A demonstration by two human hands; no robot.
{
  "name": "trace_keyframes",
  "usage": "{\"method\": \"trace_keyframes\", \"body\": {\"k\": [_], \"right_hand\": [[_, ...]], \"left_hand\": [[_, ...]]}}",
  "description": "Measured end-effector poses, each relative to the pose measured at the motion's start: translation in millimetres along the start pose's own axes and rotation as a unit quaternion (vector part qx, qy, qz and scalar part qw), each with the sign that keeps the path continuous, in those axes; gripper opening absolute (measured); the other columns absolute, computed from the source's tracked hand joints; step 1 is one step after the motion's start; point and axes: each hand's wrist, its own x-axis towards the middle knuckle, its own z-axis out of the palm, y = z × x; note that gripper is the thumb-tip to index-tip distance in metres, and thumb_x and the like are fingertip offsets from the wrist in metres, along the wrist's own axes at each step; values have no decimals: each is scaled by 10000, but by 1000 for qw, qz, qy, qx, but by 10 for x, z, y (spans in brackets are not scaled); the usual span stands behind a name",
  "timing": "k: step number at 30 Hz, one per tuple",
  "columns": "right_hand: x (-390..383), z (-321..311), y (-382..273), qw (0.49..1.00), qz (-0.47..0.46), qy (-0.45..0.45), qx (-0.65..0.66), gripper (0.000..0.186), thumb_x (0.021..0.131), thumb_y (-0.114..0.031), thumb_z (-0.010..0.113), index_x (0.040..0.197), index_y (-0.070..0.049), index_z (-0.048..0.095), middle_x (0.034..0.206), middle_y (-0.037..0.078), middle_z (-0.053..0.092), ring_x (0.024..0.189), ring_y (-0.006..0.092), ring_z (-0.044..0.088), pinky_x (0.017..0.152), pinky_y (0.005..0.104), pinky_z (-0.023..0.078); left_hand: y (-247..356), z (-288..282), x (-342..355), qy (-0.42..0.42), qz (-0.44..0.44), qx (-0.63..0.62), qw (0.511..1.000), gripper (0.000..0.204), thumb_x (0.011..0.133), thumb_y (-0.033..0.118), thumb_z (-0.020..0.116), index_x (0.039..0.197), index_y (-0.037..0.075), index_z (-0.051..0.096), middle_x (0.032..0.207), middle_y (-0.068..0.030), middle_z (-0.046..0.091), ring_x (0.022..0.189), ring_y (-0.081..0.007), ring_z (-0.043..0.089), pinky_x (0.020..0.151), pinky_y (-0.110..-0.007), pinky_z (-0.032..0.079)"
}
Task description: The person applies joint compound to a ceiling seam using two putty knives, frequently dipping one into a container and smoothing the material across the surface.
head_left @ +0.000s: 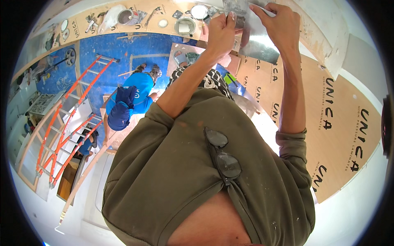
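Near the top of the head view, both my hands are raised at a shiny silver sheet [259,40]. My left hand [221,36] is closed left of the sheet, its thumb and fingers pinched beside a narrow grey piece. What lies between those fingertips is too small to make out. My right hand [282,25] reaches across the sheet from the right, its thumb and curled fingers drawn into a pinch over the upper part. Whatever this pinch holds cannot be made out either. Dark sunglasses [223,156] hang from the neckline of my olive shirt.
Tan printed boards [320,110] stretch along the right. On a long board-covered surface at the back are a paint can [128,17], a bucket [185,26] and several tools. Orange ladders [74,98] stand left. Beside them a person in blue [137,92] bends over, near a long pole [86,176].
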Motion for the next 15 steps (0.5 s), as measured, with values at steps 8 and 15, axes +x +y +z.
{"method": "trace_keyframes", "body": {"k": [8, 15], "right_hand": [[-23, -112, 99, 989, 104, -96, -32, 397, 777, -366, 759, 687, 10, 667, 495, 91, 457, 473, 189, 402, 484, 336, 346], [51, -26, -21, 998, 27, -49, -10, 356, 770, -281, 756, 653, 38, 649, 549, 205, 556, 475, 331, 521, 512, 411, 403]], "left_hand": [[-119, 34, 10, -10, 5, -57, 998, 363, 1034, 169, 403, 742, -7, 525, 649, 16, 450, 607, -69, 521, 704, -311, 600], [-33, 13, -14, -15, 7, 33, 999, 349, 1030, 194, 427, 805, -30, 568, 715, -35, 571, 644, -96, 557, 726, -322, 556]]}}
